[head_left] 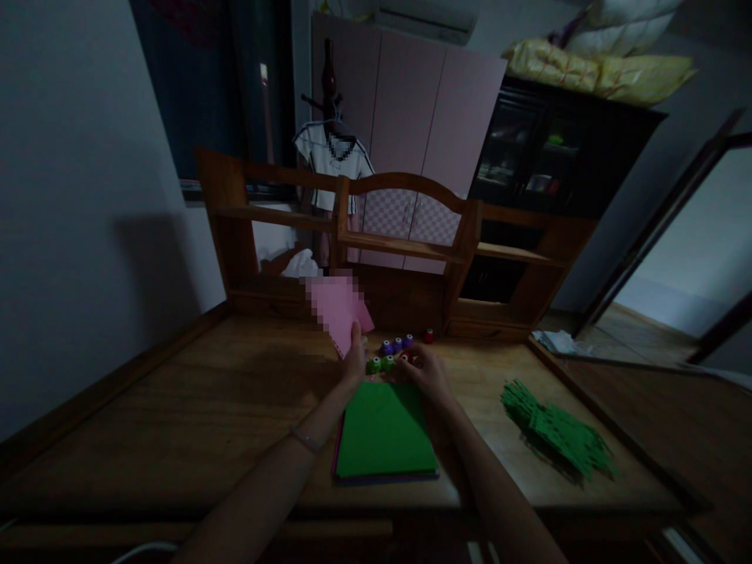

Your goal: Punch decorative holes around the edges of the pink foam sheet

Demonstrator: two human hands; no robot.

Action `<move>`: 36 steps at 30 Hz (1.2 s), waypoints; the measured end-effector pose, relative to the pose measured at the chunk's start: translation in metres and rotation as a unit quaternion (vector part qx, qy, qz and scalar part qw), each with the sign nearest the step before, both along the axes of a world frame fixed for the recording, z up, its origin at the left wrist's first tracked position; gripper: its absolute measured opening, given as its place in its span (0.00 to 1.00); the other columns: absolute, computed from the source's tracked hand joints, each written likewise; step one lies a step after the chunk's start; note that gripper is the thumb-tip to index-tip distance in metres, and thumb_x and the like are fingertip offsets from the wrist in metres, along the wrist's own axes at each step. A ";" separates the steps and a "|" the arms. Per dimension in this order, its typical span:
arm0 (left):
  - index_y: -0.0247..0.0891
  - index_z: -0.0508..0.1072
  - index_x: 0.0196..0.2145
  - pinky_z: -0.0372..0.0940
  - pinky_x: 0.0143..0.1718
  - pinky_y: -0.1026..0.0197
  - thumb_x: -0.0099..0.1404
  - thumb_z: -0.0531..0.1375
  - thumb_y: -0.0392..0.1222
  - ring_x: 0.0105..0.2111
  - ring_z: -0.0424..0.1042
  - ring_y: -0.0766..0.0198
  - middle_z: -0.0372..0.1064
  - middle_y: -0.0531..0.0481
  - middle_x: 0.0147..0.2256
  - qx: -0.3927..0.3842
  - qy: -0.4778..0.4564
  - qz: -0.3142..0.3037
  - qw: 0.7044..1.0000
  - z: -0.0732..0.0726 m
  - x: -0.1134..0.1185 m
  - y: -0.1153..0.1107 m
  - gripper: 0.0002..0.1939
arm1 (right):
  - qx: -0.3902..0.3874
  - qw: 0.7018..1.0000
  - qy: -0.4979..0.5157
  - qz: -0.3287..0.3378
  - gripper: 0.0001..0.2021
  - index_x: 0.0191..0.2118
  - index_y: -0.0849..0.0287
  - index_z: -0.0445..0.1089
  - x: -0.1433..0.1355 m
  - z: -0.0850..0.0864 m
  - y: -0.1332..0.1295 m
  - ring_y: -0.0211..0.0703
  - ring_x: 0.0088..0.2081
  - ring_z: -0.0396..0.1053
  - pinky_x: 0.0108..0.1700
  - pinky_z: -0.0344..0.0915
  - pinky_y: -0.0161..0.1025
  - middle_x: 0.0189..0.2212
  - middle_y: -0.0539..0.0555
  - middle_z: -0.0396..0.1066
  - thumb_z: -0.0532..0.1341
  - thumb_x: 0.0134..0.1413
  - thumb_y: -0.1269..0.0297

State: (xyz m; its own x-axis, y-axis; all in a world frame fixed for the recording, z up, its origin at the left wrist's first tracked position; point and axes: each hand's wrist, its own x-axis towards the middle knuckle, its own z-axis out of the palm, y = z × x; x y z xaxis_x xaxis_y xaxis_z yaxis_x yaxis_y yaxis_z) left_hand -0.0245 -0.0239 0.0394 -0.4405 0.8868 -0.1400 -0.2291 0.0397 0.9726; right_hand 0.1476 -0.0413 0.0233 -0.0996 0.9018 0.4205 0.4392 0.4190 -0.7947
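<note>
My left hand (353, 356) is closed on a pink sheet (338, 309), thumb on its front, and holds it up above the desk. Part of the sheet is pixelated. My right hand (432, 376) reaches to a small red round piece with a pale top (405, 358), fingers curled at its side. Beside it stand small green pieces (388, 362) of the same shape, with purple ones (398, 344) just behind. Under and between my wrists lies a stack of coloured sheets, a green sheet (388, 431) on top.
A bundle of cut green paper strips (555, 429) lies at the right on the wooden desk (176, 407). One more red piece (428, 335) stands farther back. A wooden shelf unit (405, 249) rises along the desk's far edge. A white cable (144, 551) shows at the lower left.
</note>
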 end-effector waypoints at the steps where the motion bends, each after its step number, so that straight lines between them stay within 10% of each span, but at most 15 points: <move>1: 0.36 0.70 0.26 0.59 0.22 0.62 0.52 0.48 0.72 0.25 0.68 0.60 0.68 0.44 0.24 -0.017 -0.011 0.008 1.000 0.001 -0.002 0.000 0.34 | -0.001 1.000 -0.014 0.000 0.17 0.38 0.59 0.70 0.001 -0.001 0.001 0.41 0.26 0.68 0.26 0.61 0.34 0.27 0.54 0.72 0.60 0.48 0.52; 17: 0.39 0.57 0.19 0.56 0.18 0.65 0.54 0.42 0.73 0.16 0.59 0.68 0.56 0.53 0.16 -0.005 -0.023 0.077 0.997 -0.005 -0.009 0.008 0.32 | 0.000 0.999 -0.041 0.019 0.14 0.36 0.58 0.71 0.001 -0.005 0.003 0.40 0.23 0.68 0.24 0.61 0.34 0.27 0.53 0.73 0.60 0.48 0.54; 36: 0.38 0.64 0.18 0.55 0.24 0.62 0.55 0.42 0.72 0.21 0.64 0.61 0.65 0.46 0.19 -0.054 0.054 0.083 0.994 -0.021 -0.016 0.019 0.34 | 0.017 0.999 -0.016 -0.022 0.15 0.40 0.57 0.69 0.000 0.005 -0.003 0.40 0.23 0.67 0.25 0.61 0.34 0.24 0.51 0.70 0.55 0.53 0.52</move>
State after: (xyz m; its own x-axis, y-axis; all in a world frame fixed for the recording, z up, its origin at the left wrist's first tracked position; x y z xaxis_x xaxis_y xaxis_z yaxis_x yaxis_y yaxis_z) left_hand -0.0404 -0.0051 0.0180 -0.5965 0.7833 -0.1751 -0.1356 0.1167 0.9839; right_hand 0.1478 -0.0438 0.0280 -0.0749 0.8911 0.4476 0.4832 0.4250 -0.7654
